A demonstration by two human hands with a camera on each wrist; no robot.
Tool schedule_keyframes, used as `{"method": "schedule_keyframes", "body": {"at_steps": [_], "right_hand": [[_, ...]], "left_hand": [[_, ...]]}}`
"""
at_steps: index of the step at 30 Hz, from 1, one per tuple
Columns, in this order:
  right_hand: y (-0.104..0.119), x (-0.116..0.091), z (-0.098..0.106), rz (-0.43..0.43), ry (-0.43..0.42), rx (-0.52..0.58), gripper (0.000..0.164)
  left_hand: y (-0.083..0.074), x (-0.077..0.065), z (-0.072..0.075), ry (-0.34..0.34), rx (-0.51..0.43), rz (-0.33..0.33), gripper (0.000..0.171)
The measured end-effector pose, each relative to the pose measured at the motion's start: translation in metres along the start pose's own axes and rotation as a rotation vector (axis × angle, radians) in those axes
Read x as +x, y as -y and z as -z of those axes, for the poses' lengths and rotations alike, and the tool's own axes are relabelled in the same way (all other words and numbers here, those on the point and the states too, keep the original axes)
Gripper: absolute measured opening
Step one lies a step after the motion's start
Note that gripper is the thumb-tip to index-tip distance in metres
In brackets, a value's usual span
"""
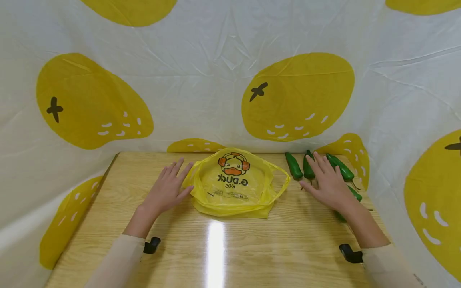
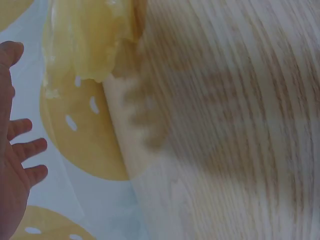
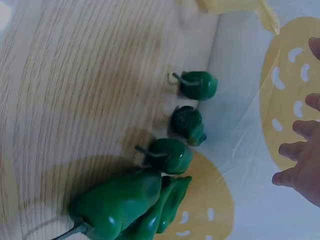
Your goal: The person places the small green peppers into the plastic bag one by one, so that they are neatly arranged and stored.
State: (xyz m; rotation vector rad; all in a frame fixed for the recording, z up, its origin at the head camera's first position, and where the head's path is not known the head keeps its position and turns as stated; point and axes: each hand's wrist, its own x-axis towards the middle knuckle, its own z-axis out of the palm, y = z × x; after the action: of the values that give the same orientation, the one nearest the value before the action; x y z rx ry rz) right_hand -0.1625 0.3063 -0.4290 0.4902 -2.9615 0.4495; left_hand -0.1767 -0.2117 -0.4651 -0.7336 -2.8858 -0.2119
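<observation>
A yellow plastic bag [image 1: 233, 194] with a duck-face print and mirrored lettering lies on the table, its mouth spread and a loop handle out to the right. Fingers spread, my left hand [image 1: 166, 187] is beside the bag's left edge; whether it touches the plastic I cannot tell. My right hand [image 1: 328, 185], also spread, hovers above several green peppers [image 1: 293, 166] and hides some of them. In the right wrist view a large green pepper [image 3: 117, 202] lies near smaller-looking ones [image 3: 199, 85], with stems showing; that hand [image 3: 305, 167] is apart from them.
The wooden table [image 1: 173, 248] meets a white cloth [image 1: 191, 96] printed with yellow fruit at the back and both sides. A bright light reflection [image 1: 216, 252] crosses the front of the table. Black wrist cameras [image 1: 152, 245] sit at both cuffs.
</observation>
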Motion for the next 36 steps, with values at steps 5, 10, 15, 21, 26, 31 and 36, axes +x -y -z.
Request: {"method": "schedule_keyframes", "body": {"at_steps": [5,10,15,21,26,31,36], "right_hand": [[-0.010,0.002,0.000,-0.005,0.008,0.088,0.089],[-0.021,0.003,0.001,-0.037,0.045,0.193,0.088],[-0.032,0.004,0.001,-0.074,0.073,0.239,0.087],[-0.041,0.006,-0.002,-0.105,0.102,0.232,0.087],[-0.045,0.013,-0.005,-0.127,0.129,0.231,0.089],[-0.046,0.024,-0.009,-0.143,0.145,0.241,0.090],[-0.045,0.035,-0.015,-0.127,0.156,0.262,0.088]], "left_hand": [[0.003,0.002,-0.002,-0.009,-0.068,-0.020,0.079],[0.005,0.004,-0.006,-0.032,-0.111,-0.029,0.077],[0.005,0.006,-0.011,-0.046,-0.134,-0.047,0.077],[0.004,0.009,-0.015,-0.029,-0.175,-0.027,0.078],[0.001,0.012,-0.017,-0.023,-0.234,0.000,0.076],[-0.001,0.016,-0.021,-0.043,-0.288,0.015,0.075],[-0.003,0.017,-0.024,-0.058,-0.382,0.070,0.076]]}}
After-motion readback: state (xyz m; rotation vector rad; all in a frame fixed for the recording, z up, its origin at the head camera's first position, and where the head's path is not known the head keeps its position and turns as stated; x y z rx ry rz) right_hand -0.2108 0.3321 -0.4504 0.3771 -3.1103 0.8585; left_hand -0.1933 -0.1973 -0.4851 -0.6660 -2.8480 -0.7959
